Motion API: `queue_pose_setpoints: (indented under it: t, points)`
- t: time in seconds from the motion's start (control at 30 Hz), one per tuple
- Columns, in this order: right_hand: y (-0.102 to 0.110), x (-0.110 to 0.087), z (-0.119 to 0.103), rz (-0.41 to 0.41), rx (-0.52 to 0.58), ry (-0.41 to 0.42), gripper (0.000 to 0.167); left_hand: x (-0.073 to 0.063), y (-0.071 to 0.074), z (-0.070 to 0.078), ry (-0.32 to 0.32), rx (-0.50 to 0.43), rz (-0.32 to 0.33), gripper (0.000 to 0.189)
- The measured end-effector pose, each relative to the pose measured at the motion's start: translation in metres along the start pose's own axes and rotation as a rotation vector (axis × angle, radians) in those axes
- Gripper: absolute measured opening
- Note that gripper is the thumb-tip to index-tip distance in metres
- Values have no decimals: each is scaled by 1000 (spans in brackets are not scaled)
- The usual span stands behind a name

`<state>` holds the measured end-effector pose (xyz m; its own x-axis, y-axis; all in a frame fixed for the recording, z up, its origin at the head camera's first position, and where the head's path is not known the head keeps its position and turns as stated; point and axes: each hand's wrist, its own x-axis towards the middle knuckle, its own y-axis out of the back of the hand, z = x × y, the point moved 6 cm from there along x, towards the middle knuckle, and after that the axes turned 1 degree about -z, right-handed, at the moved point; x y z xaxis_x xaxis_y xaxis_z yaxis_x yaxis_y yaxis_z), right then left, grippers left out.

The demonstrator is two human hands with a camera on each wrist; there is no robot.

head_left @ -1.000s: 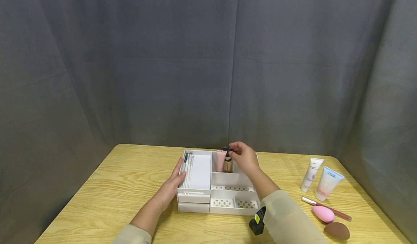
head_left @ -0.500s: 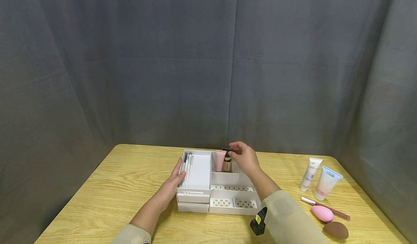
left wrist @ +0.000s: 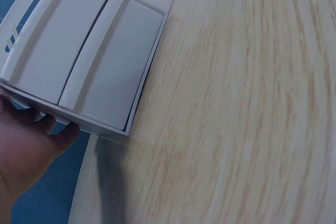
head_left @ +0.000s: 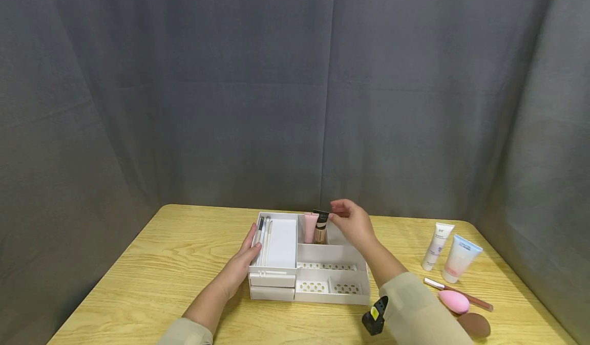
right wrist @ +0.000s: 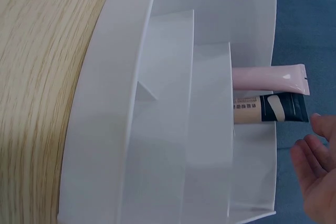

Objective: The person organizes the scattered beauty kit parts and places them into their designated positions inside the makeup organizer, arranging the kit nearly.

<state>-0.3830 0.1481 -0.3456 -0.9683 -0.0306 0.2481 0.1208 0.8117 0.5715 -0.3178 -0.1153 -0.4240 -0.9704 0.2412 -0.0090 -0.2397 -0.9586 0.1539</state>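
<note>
A white desktop organizer (head_left: 326, 298) stands on the wooden table. My left hand (head_left: 240, 263) rests against its left side, with the fingers along the outer wall and the thumb at the top edge. In the left wrist view the fingers (left wrist: 65, 134) touch the side beside two drawers. Upright in a back compartment stand a pink tube (head_left: 310, 228) and a beige tube with a black end (head_left: 320, 227), side by side. My right hand (head_left: 354, 225) is just right of the black end; the right wrist view shows a small gap between fingertips and tube, and nothing held.
Slim brushes (head_left: 264, 240) lie in the organizer's left tray. At the table's right are a white tube (head_left: 437, 246), a blue-and-pink tube (head_left: 461, 259), a brown lip gloss tube (head_left: 465, 295), a pink makeup sponge (head_left: 454, 302) and a brown sponge (head_left: 475, 325).
My right hand has let go of the black-ended tube and moved slightly right. The tube stands next to the pink one, leaning a little. My left hand has stayed against the organizer.
</note>
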Motion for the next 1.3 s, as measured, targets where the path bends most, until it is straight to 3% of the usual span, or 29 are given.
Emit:
queue_pose_setpoints:
  t: [0.53, 1.3]
  points:
    - [39, -12, 19, 43, -33, 12, 31, -1, -1, 0, 0, -2, 4, 64]
    - [122, -33, 47, 124, -101, -36, 40, -1, 3, -1, -3, 4, 21, 64]
